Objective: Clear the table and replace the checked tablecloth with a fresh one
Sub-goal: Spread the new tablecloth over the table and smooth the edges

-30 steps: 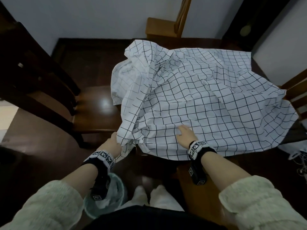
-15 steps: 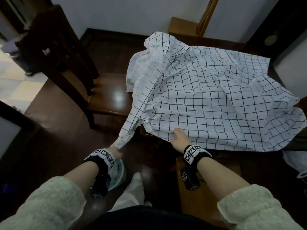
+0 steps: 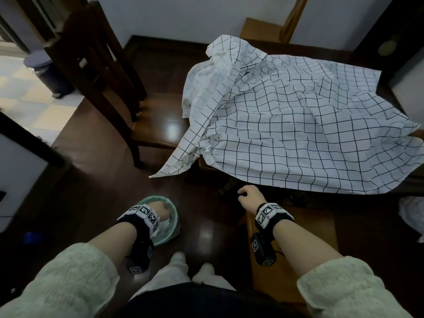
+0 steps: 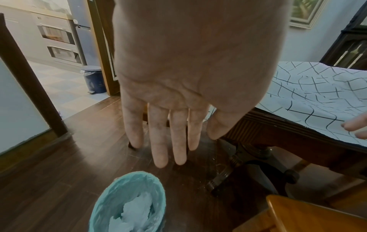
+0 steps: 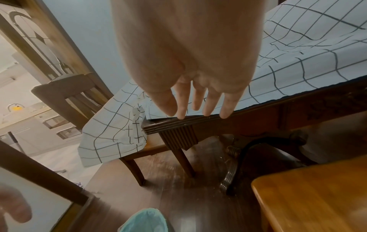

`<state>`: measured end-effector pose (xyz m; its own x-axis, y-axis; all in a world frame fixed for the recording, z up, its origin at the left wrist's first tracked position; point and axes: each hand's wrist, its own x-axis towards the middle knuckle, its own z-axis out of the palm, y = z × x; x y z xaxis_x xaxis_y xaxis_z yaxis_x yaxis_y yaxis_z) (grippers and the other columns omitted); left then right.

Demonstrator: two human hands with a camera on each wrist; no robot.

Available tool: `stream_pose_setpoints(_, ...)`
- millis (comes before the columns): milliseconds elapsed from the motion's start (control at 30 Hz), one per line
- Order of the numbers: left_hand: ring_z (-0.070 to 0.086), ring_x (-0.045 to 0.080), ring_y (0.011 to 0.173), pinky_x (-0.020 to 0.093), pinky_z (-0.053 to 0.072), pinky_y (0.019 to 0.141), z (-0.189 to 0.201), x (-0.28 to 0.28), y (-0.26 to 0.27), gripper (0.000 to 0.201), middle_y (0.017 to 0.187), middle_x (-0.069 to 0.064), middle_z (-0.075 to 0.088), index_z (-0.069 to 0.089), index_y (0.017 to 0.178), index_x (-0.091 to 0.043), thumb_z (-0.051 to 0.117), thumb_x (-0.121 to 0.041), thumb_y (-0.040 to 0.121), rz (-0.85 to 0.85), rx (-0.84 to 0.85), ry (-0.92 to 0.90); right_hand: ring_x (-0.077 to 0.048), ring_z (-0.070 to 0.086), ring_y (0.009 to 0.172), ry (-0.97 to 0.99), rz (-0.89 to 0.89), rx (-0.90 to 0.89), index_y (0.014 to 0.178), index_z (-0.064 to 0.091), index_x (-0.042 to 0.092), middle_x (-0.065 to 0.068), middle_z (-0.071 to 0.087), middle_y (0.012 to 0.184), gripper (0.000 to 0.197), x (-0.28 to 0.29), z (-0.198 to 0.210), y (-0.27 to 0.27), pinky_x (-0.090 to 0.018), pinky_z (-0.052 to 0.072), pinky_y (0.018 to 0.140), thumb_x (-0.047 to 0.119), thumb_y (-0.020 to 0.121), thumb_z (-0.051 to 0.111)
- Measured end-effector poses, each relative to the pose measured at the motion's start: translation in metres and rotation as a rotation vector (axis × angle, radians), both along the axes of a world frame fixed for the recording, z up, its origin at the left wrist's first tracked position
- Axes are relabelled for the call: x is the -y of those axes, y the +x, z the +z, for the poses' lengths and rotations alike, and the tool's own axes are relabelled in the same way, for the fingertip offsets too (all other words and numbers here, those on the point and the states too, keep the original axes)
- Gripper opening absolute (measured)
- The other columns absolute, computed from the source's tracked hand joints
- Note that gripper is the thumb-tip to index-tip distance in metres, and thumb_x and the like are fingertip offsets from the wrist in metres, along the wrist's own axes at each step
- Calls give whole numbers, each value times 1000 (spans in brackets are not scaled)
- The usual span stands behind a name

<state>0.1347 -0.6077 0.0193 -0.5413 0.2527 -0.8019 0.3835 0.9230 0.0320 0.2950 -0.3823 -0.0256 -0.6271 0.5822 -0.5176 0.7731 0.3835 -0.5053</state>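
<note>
Both hands empty: left hand (image 4: 178, 94) fingers straight, right hand (image 5: 198, 87) relaxed. Checked tablecloth (image 3: 298, 134) lies rumpled on the tabletop (image 5: 258, 109) (left corner overhanging a chair (image 3: 158, 131)). Risk: unheld cloth slides floorward.

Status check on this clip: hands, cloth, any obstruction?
Left hand and right hand open, holding nothing. Checked tablecloth rumpled on table, near-left corner draped over chair seat. Lined bin below left hand.

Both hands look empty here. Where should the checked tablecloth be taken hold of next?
Probably the loose corner of the white black-checked tablecloth hanging off the dark wooden table, beside the wooden chair seat. It dangles free, so the left hand can pinch it from below.
</note>
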Motion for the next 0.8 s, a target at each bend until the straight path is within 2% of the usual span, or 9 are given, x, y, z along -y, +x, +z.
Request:
stream_pose_setpoints(100, 57, 25, 115, 33, 44, 99, -54, 33, -26, 38, 124, 7, 61, 60, 123, -13, 47, -32, 93, 17, -1, 31, -23, 53, 119, -23, 14, 17, 121, 62, 13, -6, 52, 134, 30, 11, 2, -8, -32, 46, 98, 17, 93, 54)
stream_pose_setpoints(200, 62, 18, 100, 37, 51, 88, -118, 75, -58, 55, 109, -8, 63, 60, 120, -28, 48, -53, 72, 49, 8, 14, -22, 55, 116, -42, 76, 27, 122, 62, 13, -6, 56, 130, 30, 26, 7, -28, -28, 46, 91, 16, 94, 51)
stream_pose_setpoints(233, 62, 19, 102, 35, 50, 88, -110, 83, -60, 49, 109, -4, 63, 61, 121, -25, 50, -49, 79, 54, 0, 44, -21, 56, 115, -45, 107, 35, 121, 62, 13, -6, 56, 130, 30, 32, 9, -37, -26, 45, 88, 16, 94, 51)
stream_pose_setpoints(333, 58, 24, 114, 28, 46, 91, -22, 94, -37, 38, 124, 10, 62, 59, 125, -11, 46, -31, 96, 114, 11, 99, -21, 56, 114, -66, 199, 66, 119, 62, 16, -5, 59, 127, 27, 58, 12, -70, -27, 45, 89, 17, 95, 49)
stream_pose_setpoints(400, 61, 25, 111, 26, 47, 85, -17, 118, -44, 35, 120, 11, 64, 61, 122, -10, 45, -27, 97, 182, 24, 169, -21, 55, 115, -79, 267, 92, 118, 62, 16, -4, 60, 125, 27, 81, 14, -96, -29, 45, 94, 17, 95, 49)
stream_pose_setpoints(500, 67, 30, 94, 28, 51, 73, -23, 164, -61, 30, 97, 11, 67, 64, 115, -7, 45, -22, 96, 310, 70, 279, -22, 56, 115, -81, 375, 129, 118, 63, 16, -4, 61, 123, 27, 119, 15, -137, -30, 44, 94, 18, 95, 49)
stream_pose_setpoints(633, 61, 21, 74, 32, 54, 73, -32, 219, -99, 26, 88, 7, 66, 64, 108, -7, 46, -19, 94, 367, 84, 326, -21, 57, 113, -81, 507, 174, 115, 64, 15, -4, 63, 120, 26, 173, 13, -193, -30, 46, 95, 19, 94, 49)
stream_pose_setpoints(700, 62, 21, 77, 30, 52, 74, -39, 245, -125, 26, 94, 8, 68, 63, 110, -10, 44, -18, 94, 369, 78, 313, -22, 57, 114, -67, 553, 212, 115, 64, 14, -4, 64, 120, 27, 199, 11, -219, -31, 46, 97, 22, 93, 51)
stream_pose_setpoints(800, 64, 23, 99, 26, 48, 78, -42, 287, -167, 29, 111, 8, 68, 62, 116, -13, 44, -20, 95, 299, 73, 272, -23, 60, 110, -44, 582, 286, 113, 66, 14, -5, 66, 116, 28, 238, 3, -260, -33, 48, 96, 26, 92, 52)
